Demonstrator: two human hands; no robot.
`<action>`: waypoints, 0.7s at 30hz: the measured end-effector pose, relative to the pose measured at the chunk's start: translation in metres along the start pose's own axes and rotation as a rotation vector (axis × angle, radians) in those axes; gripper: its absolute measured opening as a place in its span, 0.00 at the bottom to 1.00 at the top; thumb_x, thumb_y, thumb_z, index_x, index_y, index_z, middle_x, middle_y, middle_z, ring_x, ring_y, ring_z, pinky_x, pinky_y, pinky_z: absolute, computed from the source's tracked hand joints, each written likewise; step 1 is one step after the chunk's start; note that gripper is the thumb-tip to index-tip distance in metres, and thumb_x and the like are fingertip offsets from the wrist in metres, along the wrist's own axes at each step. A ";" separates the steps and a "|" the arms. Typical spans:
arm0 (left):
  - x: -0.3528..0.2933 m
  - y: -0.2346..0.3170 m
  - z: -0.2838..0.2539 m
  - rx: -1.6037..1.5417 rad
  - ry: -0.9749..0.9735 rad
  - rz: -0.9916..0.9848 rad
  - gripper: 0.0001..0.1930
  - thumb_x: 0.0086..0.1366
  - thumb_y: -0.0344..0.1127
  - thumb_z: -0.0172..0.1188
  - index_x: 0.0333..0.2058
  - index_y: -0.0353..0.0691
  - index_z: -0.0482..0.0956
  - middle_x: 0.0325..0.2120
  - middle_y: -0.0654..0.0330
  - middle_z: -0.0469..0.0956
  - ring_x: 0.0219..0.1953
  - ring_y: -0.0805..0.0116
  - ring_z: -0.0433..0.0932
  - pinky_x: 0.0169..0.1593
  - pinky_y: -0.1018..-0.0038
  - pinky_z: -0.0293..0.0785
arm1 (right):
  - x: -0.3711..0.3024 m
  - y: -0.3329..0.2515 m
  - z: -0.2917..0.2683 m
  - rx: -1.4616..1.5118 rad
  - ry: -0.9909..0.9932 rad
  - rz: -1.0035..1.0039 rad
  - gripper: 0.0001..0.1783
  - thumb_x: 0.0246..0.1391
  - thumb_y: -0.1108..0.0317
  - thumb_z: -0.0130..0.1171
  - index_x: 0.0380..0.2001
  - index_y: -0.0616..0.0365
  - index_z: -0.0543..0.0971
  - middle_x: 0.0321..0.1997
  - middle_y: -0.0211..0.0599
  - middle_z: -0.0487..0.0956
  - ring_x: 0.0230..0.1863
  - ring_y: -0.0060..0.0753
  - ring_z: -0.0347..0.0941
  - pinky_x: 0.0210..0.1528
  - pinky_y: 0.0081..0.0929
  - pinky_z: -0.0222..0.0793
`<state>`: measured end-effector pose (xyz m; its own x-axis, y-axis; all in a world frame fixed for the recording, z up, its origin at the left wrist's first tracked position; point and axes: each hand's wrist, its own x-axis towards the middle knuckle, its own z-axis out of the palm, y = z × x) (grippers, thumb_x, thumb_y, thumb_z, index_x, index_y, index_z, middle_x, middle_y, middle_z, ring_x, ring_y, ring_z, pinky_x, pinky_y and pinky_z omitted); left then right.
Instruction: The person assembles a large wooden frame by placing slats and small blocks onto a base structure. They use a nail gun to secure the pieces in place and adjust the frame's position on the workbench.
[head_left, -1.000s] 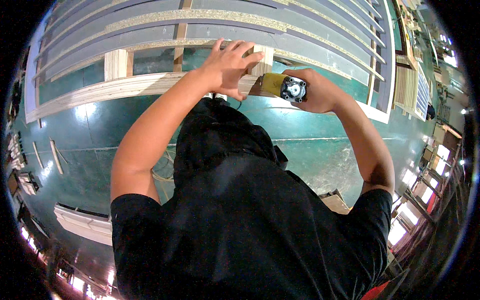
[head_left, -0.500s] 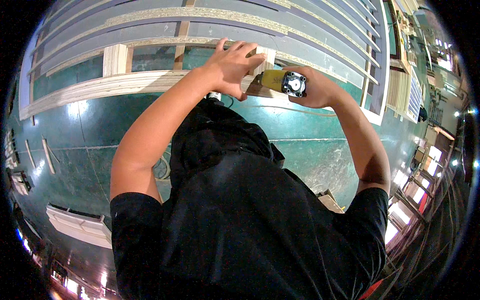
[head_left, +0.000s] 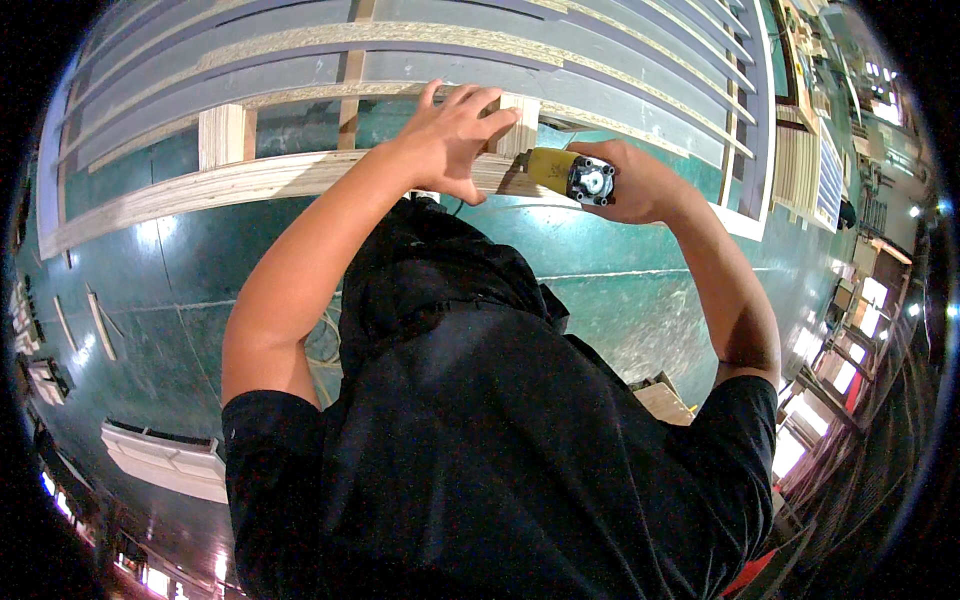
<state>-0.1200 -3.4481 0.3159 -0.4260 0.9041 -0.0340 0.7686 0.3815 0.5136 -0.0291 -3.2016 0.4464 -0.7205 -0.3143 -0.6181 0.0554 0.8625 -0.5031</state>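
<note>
My right hand (head_left: 640,180) is wrapped round a yellow-and-black nail gun (head_left: 553,168). The gun's round end cap faces up, and its narrow nose points left, by the long plywood rail (head_left: 250,187). Over that rail my left hand (head_left: 450,140) is spread, fingers apart and thumb on the near side, with nothing visible held in it. Beside its fingertips stands a short plywood block (head_left: 521,118) between the rail and the slatted frame (head_left: 420,62). A second such block (head_left: 222,135) sits farther left. The gun's grip is hidden by my right hand.
A thin hose (head_left: 520,207) runs behind the gun, and coiled hose (head_left: 325,340) lies on the green floor (head_left: 200,260). White panels (head_left: 165,458) lie at the lower left. Stacked boards (head_left: 796,165) stand at the right, and loose strips (head_left: 100,325) are on the left floor.
The view has shifted slightly. My left hand stays spread over the rail. The nail gun has tilted a little, its cap end slightly lower, still in my right hand.
</note>
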 end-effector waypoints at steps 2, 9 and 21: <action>0.000 0.000 0.000 -0.010 0.002 0.006 0.61 0.32 0.51 0.80 0.70 0.60 0.60 0.70 0.53 0.57 0.72 0.48 0.57 0.70 0.34 0.45 | -0.003 0.002 0.001 0.010 0.014 0.006 0.35 0.40 0.70 0.72 0.57 0.58 0.76 0.44 0.51 0.83 0.47 0.55 0.79 0.51 0.39 0.75; 0.001 0.006 -0.007 0.022 -0.049 -0.015 0.62 0.32 0.53 0.81 0.70 0.59 0.59 0.70 0.54 0.57 0.72 0.48 0.55 0.71 0.34 0.44 | -0.014 0.000 0.010 -0.013 0.055 0.032 0.32 0.40 0.71 0.72 0.53 0.60 0.76 0.42 0.52 0.82 0.46 0.58 0.79 0.48 0.41 0.75; 0.010 -0.005 -0.023 -0.023 -0.103 0.008 0.47 0.50 0.62 0.72 0.63 0.40 0.70 0.70 0.46 0.56 0.71 0.40 0.55 0.72 0.43 0.49 | -0.084 0.055 0.257 0.443 0.112 0.494 0.33 0.42 0.66 0.69 0.55 0.56 0.76 0.47 0.52 0.83 0.50 0.57 0.80 0.55 0.47 0.75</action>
<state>-0.1391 -3.4459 0.3322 -0.3681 0.9224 -0.1172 0.7601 0.3711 0.5334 0.2120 -3.2297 0.3155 -0.6037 0.1386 -0.7850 0.6579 0.6427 -0.3925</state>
